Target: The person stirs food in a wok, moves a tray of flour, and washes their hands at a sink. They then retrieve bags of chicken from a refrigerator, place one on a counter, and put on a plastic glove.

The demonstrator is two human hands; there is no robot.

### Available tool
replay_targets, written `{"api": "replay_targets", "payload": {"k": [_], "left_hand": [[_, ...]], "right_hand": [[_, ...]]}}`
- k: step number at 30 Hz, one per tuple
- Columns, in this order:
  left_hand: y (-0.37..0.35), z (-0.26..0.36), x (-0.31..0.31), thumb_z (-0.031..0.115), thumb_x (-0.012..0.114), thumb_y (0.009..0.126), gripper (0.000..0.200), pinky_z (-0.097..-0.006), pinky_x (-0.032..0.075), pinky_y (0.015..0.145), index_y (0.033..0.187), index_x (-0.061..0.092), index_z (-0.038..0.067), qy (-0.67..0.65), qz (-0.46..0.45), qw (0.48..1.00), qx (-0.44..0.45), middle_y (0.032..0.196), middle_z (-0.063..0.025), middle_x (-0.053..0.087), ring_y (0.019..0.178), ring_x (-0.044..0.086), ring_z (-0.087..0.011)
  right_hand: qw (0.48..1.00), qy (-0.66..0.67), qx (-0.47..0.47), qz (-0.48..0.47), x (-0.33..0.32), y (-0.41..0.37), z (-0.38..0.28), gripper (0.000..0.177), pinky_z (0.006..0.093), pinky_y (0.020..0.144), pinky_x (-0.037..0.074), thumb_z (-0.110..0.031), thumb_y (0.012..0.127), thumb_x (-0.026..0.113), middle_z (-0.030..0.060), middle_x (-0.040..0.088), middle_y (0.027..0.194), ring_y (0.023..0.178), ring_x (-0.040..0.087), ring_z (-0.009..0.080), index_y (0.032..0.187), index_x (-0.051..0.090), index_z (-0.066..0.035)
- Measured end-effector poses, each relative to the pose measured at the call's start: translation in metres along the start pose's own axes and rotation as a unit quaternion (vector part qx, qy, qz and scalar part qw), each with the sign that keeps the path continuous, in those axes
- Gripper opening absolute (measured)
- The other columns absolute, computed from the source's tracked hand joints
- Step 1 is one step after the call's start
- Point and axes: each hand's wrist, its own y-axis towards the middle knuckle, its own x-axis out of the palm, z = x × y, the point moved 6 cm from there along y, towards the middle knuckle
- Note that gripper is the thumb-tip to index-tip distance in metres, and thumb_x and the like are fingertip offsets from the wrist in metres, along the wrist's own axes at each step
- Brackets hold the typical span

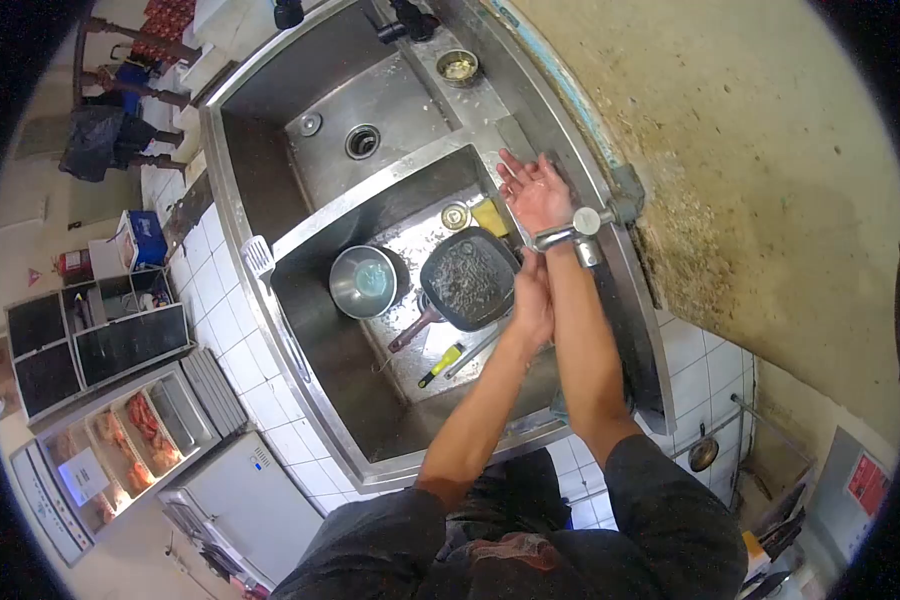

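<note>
Right hand [542, 200] palm up beyond the faucet [553, 238], grip spread and holding nothing, with the right forearm [582, 320] crossing beneath the metal. Left hand [533, 300] alongside that forearm; impossible to tell its grip, spread or closed, with the fingertips partly hidden. Judging by the pose, best done with light, even strokes along wrist and forearm, turning the wrist to reach every side. Avoid bumping the faucet from below. Mind the pan [431, 270], wet inside, just beside the left hand in the near basin [320, 335], between that hand and the metal bowl [344, 282]. Hold both forearms above the pan's rim, well clear of the green-handled tool [440, 365] lower down.
</note>
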Motion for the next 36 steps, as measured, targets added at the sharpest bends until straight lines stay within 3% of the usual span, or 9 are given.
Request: {"api": "replay_targets", "payload": {"k": [8,11,13,15,21,26,31,35,36], "left_hand": [[0.060,0.028,0.007,0.052,0.036,0.099,0.052,-0.0440,0.041,0.103,0.136,0.047,0.017,-0.067,-0.003,0.997,0.032,0.133,-0.0079,0.053,0.121,0.051,-0.0272],[0.086,0.023,-0.027,0.042,0.046,0.099,0.036,-0.0373,0.048,0.089,0.110,0.061,0.012,0.016,-0.034,0.999,0.038,0.103,-0.0069,0.065,0.095,0.061,-0.0226],[0.101,0.024,-0.031,0.037,0.049,0.098,0.032,-0.0345,0.049,0.080,0.097,0.062,0.008,0.180,-0.078,0.974,0.111,0.086,-0.0055,0.066,0.081,0.062,-0.0199],[0.075,0.053,0.026,0.028,0.052,0.096,0.030,-0.0347,0.046,0.069,0.084,0.058,0.001,0.472,0.031,0.758,0.448,0.071,-0.0082,0.060,0.070,0.058,-0.0181],[0.106,0.069,0.060,0.023,0.051,0.094,0.026,-0.0377,0.043,0.066,0.085,0.057,-0.001,0.407,0.277,0.750,0.443,0.072,-0.0153,0.058,0.067,0.055,-0.0241],[0.120,0.058,0.028,0.020,0.050,0.093,0.023,-0.0344,0.044,0.065,0.086,0.057,-0.001,0.290,0.260,0.843,0.371,0.076,-0.0104,0.058,0.072,0.055,-0.0216],[0.067,0.063,0.023,0.025,0.043,0.100,0.040,-0.0326,0.047,0.089,0.128,0.047,-0.003,0.101,0.080,0.974,0.185,0.106,-0.0174,0.060,0.099,0.058,-0.0243],[-0.008,0.042,0.032,0.033,0.046,0.100,0.064,-0.0356,0.034,0.110,0.147,0.022,-0.003,0.584,0.081,0.678,0.440,0.142,-0.0179,0.042,0.129,0.045,-0.0265],[-0.008,0.025,0.019,0.034,0.042,0.102,0.055,-0.0356,0.032,0.111,0.144,0.030,0.001,0.448,0.057,0.842,0.296,0.144,-0.0157,0.041,0.132,0.041,-0.0250]], "right_hand": [[0.990,0.133,-0.024,0.042,0.006,-0.069,0.001,0.037,0.0392,0.101,0.047,-0.025,0.099,0.050,0.0261,0.043,0.138,0.124,0.049,0.0339,0.124,0.051,0.003],[0.979,-0.105,-0.142,0.100,-0.004,-0.092,-0.001,0.037,0.0359,0.098,0.048,-0.021,0.097,0.053,0.0215,0.050,0.132,0.118,0.054,0.0316,0.126,0.051,0.001],[0.846,-0.399,-0.248,0.252,-0.020,-0.110,-0.004,0.038,0.0353,0.094,0.049,-0.021,0.095,0.055,0.0178,0.056,0.126,0.113,0.058,0.0310,0.127,0.051,0.000],[0.885,-0.279,-0.255,0.271,-0.007,-0.137,0.015,0.044,0.0361,0.090,0.050,-0.030,0.095,0.056,0.0138,0.059,0.120,0.108,0.060,0.0311,0.131,0.050,-0.003],[0.991,0.085,-0.016,0.103,0.065,-0.174,0.059,0.057,0.0403,0.090,0.049,-0.048,0.097,0.047,0.0156,0.058,0.123,0.109,0.060,0.0289,0.133,0.048,-0.004],[0.918,0.391,0.066,-0.016,0.034,-0.154,0.066,0.056,0.0391,0.083,0.048,-0.042,0.097,0.048,0.0110,0.060,0.119,0.102,0.061,0.0210,0.141,0.040,-0.010],[0.984,0.105,0.143,-0.016,0.022,-0.063,0.030,0.035,0.0363,0.081,0.048,-0.032,0.096,0.048,0.0099,0.064,0.111,0.096,0.062,0.0210,0.115,0.055,-0.004],[0.980,-0.143,0.110,0.088,-0.019,0.016,0.007,0.030,0.0352,0.077,0.049,-0.030,0.098,0.047,0.0114,0.066,0.106,0.090,0.063,0.0241,0.107,0.056,-0.003],[0.979,-0.152,0.093,0.098,-0.014,0.031,0.000,0.028,0.0353,0.078,0.049,-0.029,0.097,0.048,0.0118,0.067,0.106,0.092,0.063,0.0241,0.104,0.057,-0.004]]}}
